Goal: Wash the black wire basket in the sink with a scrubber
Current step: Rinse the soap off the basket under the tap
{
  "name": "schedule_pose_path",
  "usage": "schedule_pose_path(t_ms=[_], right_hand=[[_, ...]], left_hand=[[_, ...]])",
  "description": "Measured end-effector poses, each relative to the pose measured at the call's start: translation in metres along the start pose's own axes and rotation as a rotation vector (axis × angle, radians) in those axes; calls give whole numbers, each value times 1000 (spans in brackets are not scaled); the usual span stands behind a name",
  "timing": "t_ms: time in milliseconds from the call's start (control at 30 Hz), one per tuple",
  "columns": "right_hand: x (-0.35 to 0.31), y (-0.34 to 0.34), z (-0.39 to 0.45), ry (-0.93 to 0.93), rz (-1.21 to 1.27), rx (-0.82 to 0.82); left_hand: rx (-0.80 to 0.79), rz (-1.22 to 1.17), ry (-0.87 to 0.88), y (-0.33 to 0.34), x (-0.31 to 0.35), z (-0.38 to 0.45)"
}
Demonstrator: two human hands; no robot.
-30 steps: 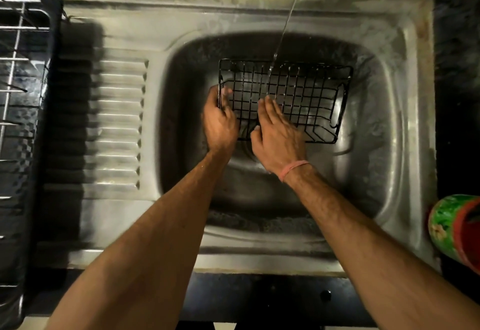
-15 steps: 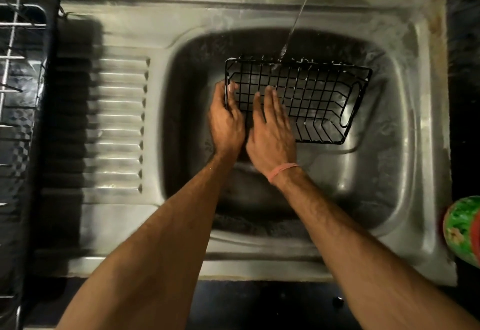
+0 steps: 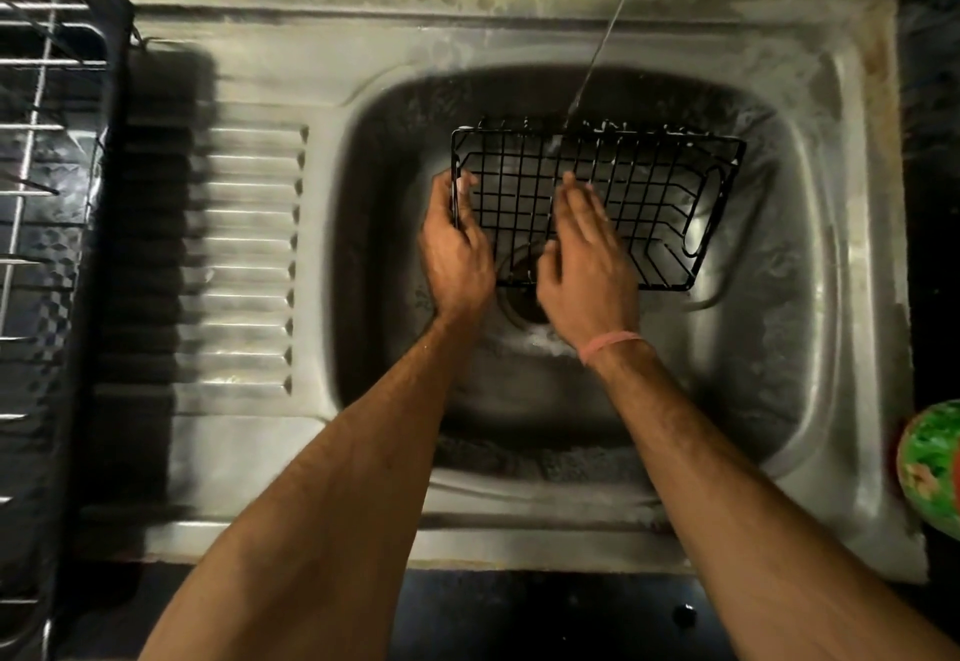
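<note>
Head view: black wire basket (image 3: 623,192) sits in the steel sink (image 3: 810,348) basin toward its far edge, under a thin water stream (image 3: 602,41). Left hand (image 3: 454,249) grips the basket's left rim, fingers curled round the wire. Right hand (image 3: 587,265) rests flat on the mesh, fingers straight.

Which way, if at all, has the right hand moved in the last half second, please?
Yes: the right hand slid rightward across the sink, uncovering the drain.

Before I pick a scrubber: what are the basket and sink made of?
Basket: thin wire, apparently metal under a glossy black coating; open grid.
Sink: likely stainless steel, dull grey, reflective, with water marks.
</note>
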State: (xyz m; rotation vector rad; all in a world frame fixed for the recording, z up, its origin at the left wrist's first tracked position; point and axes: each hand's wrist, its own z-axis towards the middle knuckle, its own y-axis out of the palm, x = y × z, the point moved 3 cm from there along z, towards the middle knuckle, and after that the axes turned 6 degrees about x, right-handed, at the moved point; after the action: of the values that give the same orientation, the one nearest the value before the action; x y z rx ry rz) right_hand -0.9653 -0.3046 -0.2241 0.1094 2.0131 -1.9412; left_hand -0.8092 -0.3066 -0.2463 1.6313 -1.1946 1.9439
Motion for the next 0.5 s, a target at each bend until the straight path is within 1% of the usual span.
schedule_pose_path(t_ms=[67, 167, 233, 333, 433, 500], right_hand=[[-2, -2, 0, 25, 5, 25], [-24, -1, 6, 48, 12, 35], [-32, 1, 11, 9, 20, 5], [-22, 2, 15, -70, 15, -8], [-21, 2, 14, -82, -12, 19], [-31, 5, 14, -84, -28, 2]], left_hand=[[13, 10, 3, 0, 1, -1], [56, 16, 32, -5, -4, 2], [94, 16, 33, -13, -6, 7], [122, -6, 46, -21, -7, 12], [130, -15, 50, -22, -4, 10], [113, -20, 44, -20, -4, 10]])
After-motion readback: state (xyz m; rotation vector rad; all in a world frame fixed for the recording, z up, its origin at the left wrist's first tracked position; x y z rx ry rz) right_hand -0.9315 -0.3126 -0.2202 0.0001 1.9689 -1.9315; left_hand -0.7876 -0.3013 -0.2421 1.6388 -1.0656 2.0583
